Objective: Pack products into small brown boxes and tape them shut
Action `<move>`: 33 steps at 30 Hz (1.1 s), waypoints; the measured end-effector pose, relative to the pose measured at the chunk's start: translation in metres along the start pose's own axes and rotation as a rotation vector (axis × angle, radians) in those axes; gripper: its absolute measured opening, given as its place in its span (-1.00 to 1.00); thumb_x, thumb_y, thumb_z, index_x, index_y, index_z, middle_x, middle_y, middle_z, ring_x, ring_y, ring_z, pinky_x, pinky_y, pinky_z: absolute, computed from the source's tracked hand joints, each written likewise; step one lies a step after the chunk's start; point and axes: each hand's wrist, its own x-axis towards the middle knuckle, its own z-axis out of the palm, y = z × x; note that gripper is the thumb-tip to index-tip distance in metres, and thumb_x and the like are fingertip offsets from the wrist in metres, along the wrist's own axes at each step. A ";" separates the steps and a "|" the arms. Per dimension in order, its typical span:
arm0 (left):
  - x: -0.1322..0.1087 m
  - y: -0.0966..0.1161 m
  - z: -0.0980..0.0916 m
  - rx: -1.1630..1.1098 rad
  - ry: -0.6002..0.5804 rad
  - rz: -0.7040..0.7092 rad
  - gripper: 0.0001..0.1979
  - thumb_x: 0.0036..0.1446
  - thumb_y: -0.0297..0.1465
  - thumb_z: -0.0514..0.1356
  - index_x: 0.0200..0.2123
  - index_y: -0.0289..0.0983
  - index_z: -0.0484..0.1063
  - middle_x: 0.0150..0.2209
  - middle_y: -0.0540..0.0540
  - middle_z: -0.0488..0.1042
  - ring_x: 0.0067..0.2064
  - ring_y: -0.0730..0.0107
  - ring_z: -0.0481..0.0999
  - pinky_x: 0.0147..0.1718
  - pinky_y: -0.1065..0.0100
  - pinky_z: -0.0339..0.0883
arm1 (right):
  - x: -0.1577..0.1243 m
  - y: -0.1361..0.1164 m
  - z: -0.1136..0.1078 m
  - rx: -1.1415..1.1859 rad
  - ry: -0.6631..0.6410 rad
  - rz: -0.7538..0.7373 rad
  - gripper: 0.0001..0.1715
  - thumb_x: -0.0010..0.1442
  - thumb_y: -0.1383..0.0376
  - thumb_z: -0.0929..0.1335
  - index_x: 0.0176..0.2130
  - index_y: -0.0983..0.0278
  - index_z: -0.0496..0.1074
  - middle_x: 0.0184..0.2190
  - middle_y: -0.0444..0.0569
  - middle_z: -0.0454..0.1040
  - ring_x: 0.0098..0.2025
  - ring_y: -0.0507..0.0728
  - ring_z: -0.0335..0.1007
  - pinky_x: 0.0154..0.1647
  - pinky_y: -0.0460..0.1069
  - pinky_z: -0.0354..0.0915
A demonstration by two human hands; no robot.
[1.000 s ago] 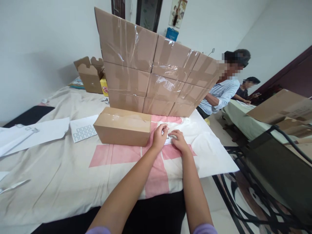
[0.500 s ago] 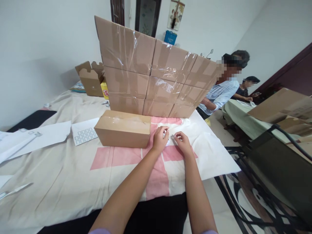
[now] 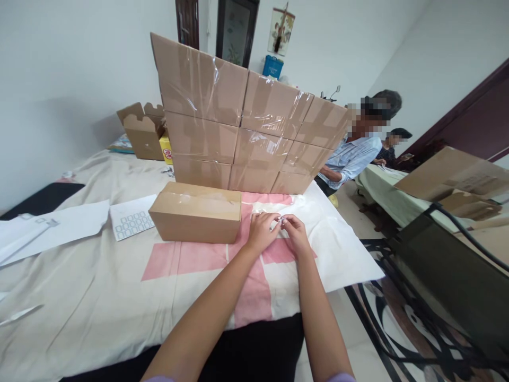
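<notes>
My left hand and my right hand meet fingertip to fingertip above the cloth-covered table. Pinched between them is a small whitish-grey piece, too small to name. Both hands are closed at the fingertips. Just left of my left hand lies a long closed brown cardboard box, with clear tape along its top. Behind it stands a wall of stacked, taped cartons. White sheets printed with small outlined squares lie left of the box.
An open carton and a yellow box stand at the back left. White paper hangs over the table's right edge. A dark chair is at the right. Two people are beyond the stack, one at a second table.
My hands were slightly apart, with a small piece in the right fingers. Now the fingertips have come together on it. The view has shifted slightly.
</notes>
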 end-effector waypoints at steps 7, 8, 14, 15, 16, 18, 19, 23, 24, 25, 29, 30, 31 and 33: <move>0.000 0.003 0.002 0.036 -0.007 -0.026 -0.80 0.23 -0.48 0.18 -0.10 -0.15 0.47 -0.15 0.00 0.62 -0.07 0.27 0.53 -0.02 0.16 0.16 | 0.000 0.003 0.001 0.074 0.012 0.034 -0.79 0.07 0.15 0.50 -0.34 0.22 0.52 -0.43 -0.13 0.45 -0.38 0.05 0.32 -0.28 -0.03 0.27; 0.000 0.003 0.002 0.035 -0.007 -0.022 -0.79 0.23 -0.49 0.18 -0.10 -0.14 0.47 -0.15 0.00 0.62 -0.08 0.27 0.53 -0.02 0.17 0.16 | 0.000 0.003 0.001 0.083 0.007 0.043 -0.79 0.08 0.15 0.50 -0.35 0.22 0.51 -0.43 -0.13 0.45 -0.38 0.05 0.32 -0.28 -0.02 0.28; -0.001 0.001 0.003 0.038 0.009 -0.020 -0.76 0.20 -0.51 0.16 -0.10 -0.14 0.47 -0.12 -0.01 0.61 -0.05 0.24 0.52 -0.01 0.16 0.16 | -0.002 0.000 0.000 0.159 0.065 0.049 -0.76 0.06 0.19 0.50 -0.37 0.21 0.41 -0.43 -0.15 0.42 -0.40 0.04 0.31 -0.31 -0.05 0.27; -0.001 -0.001 0.002 0.042 0.019 -0.030 -0.76 0.19 -0.53 0.16 -0.11 -0.15 0.47 -0.13 -0.02 0.61 -0.05 0.24 0.52 -0.01 0.16 0.16 | -0.001 -0.001 -0.002 0.176 0.087 0.043 -0.76 0.07 0.19 0.49 -0.37 0.20 0.38 -0.42 -0.16 0.41 -0.40 0.03 0.31 -0.32 -0.05 0.27; -0.001 -0.002 0.002 0.047 0.032 -0.041 -0.75 0.18 -0.54 0.15 -0.12 -0.15 0.47 -0.13 -0.02 0.61 -0.06 0.24 0.53 -0.02 0.17 0.17 | -0.001 -0.001 -0.004 0.191 0.109 0.037 -0.76 0.08 0.19 0.49 -0.37 0.19 0.36 -0.41 -0.16 0.41 -0.40 0.02 0.31 -0.32 -0.05 0.26; 0.000 -0.004 0.000 0.055 0.055 -0.062 -0.75 0.18 -0.56 0.14 -0.13 -0.17 0.46 -0.15 -0.03 0.61 -0.07 0.25 0.53 -0.03 0.17 0.17 | 0.000 -0.002 -0.007 0.204 0.134 0.036 -0.78 0.09 0.19 0.48 -0.34 0.19 0.39 -0.38 -0.16 0.41 -0.41 0.01 0.30 -0.33 -0.06 0.25; 0.000 -0.005 -0.001 0.060 0.065 -0.069 -0.76 0.18 -0.55 0.14 -0.12 -0.17 0.46 -0.15 -0.03 0.61 -0.07 0.25 0.54 -0.02 0.16 0.17 | 0.000 -0.002 -0.008 0.202 0.132 0.042 -0.79 0.09 0.18 0.48 -0.31 0.19 0.42 -0.37 -0.15 0.42 -0.41 0.01 0.30 -0.34 -0.06 0.25; 0.000 -0.004 -0.002 0.074 0.074 -0.066 -0.77 0.21 -0.52 0.16 -0.11 -0.15 0.47 -0.17 -0.01 0.61 -0.07 0.25 0.54 0.02 0.13 0.12 | -0.001 0.003 -0.002 0.176 0.035 0.085 -0.64 0.04 0.19 0.52 -0.13 0.17 0.54 -0.26 -0.09 0.48 -0.39 0.01 0.34 -0.38 -0.07 0.24; 0.000 -0.003 -0.002 0.077 0.070 -0.059 -0.78 0.22 -0.51 0.17 -0.10 -0.14 0.47 -0.17 -0.01 0.61 -0.07 0.24 0.53 0.02 0.12 0.11 | -0.001 0.005 0.001 0.169 0.004 0.094 -0.62 0.03 0.19 0.53 -0.12 0.18 0.55 -0.25 -0.08 0.49 -0.40 0.02 0.35 -0.39 -0.06 0.24; 0.000 -0.002 -0.002 0.081 0.063 -0.052 -0.78 0.22 -0.50 0.17 -0.10 -0.14 0.47 -0.17 -0.01 0.61 -0.06 0.24 0.53 0.02 0.11 0.10 | -0.001 0.007 0.003 0.162 -0.021 0.100 -0.63 0.02 0.18 0.54 -0.14 0.19 0.56 -0.27 -0.08 0.50 -0.40 0.02 0.35 -0.39 -0.06 0.25; -0.002 -0.001 0.000 0.093 0.046 -0.036 -0.80 0.23 -0.47 0.18 -0.10 -0.13 0.48 -0.16 -0.02 0.61 -0.05 0.22 0.52 0.01 0.09 0.08 | 0.000 0.011 0.007 0.137 -0.041 0.088 -0.75 0.04 0.15 0.54 -0.28 0.21 0.55 -0.40 -0.12 0.50 -0.42 0.02 0.33 -0.36 -0.06 0.25; -0.002 -0.001 0.001 0.095 0.043 -0.037 -0.80 0.23 -0.47 0.18 -0.09 -0.13 0.48 -0.16 -0.02 0.61 -0.06 0.23 0.52 0.01 0.09 0.07 | 0.000 0.011 0.007 0.130 -0.033 0.078 -0.75 0.05 0.15 0.53 -0.29 0.21 0.55 -0.42 -0.14 0.49 -0.43 0.01 0.32 -0.37 -0.07 0.24; -0.003 -0.001 0.001 0.097 0.041 -0.037 -0.80 0.24 -0.46 0.18 -0.09 -0.13 0.48 -0.16 -0.02 0.60 -0.06 0.23 0.52 0.00 0.10 0.07 | 0.001 0.011 0.006 0.123 -0.025 0.070 -0.75 0.05 0.14 0.53 -0.30 0.21 0.54 -0.43 -0.15 0.48 -0.44 0.01 0.31 -0.37 -0.07 0.24; -0.003 -0.002 0.002 0.100 0.035 -0.041 -0.79 0.24 -0.46 0.18 -0.08 -0.13 0.47 -0.17 -0.03 0.60 -0.06 0.23 0.52 0.00 0.10 0.07 | 0.002 0.010 0.006 0.107 -0.010 0.058 -0.73 0.04 0.12 0.53 -0.30 0.22 0.54 -0.47 -0.16 0.47 -0.46 0.02 0.30 -0.39 -0.06 0.23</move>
